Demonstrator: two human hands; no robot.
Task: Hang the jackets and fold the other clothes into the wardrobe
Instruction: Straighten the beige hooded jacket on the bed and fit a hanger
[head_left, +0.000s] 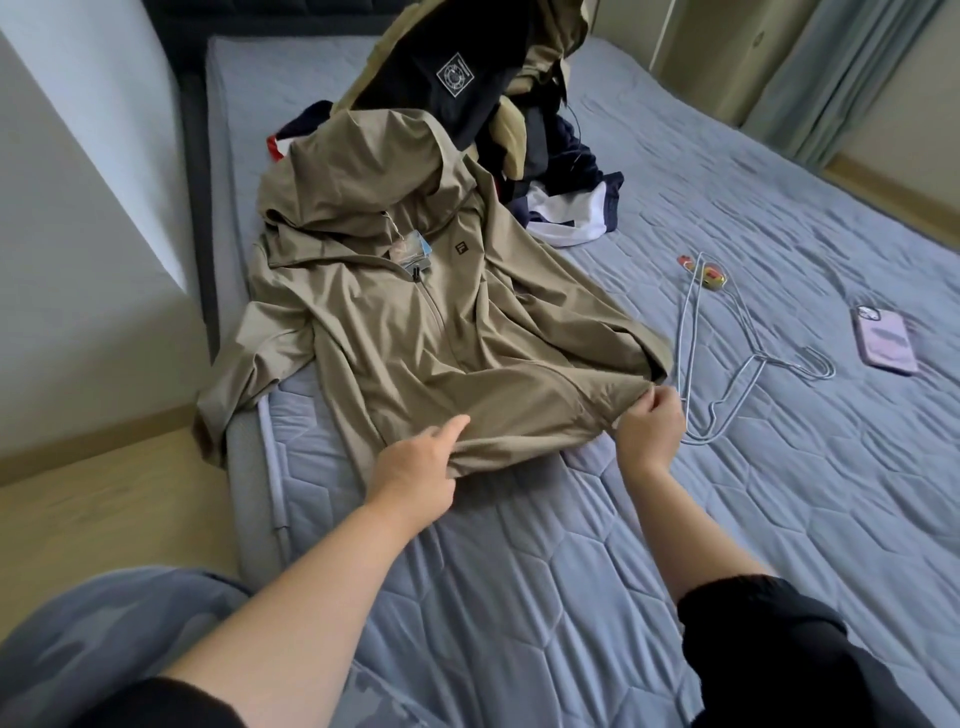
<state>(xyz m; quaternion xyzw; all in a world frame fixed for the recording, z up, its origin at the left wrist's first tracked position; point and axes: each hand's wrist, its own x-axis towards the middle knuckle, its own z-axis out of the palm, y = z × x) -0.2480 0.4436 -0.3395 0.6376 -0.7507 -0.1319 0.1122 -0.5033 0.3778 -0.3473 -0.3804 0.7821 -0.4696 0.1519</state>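
Grey-blue quilted bed (779, 493) fills most of the view, with floor along its left edge. The khaki hooded jacket (415, 312) lies face up on the bed's left half, zipped. Its long axis runs away from the person, hood (363, 171) at the far end and hem nearest. One sleeve (228, 395) spills over the bed's left edge toward the floor. The other folds in along the jacket's right side. A pile of dark and tan clothes (519, 130) sits behind the hood, touching it. Wire hangers (761, 356) lie flat to the jacket's right, hooks pointing right, with a phone (885, 340) well beyond them. Left hand (410, 467) holds the hem near its middle, thumb on top and fingers tucked under the cloth. Right hand (649, 421) pinches the hem's right corner, fingers curled tight, just beside the nearest hanger wire. Judgement: the jacket is being squared up for hanging, and the right hand is the nearer one to take a hanger. Open quilt lies in front of and right of the hem, room to draw the jacket back. The left edge is the tight side because of the overhanging sleeve.
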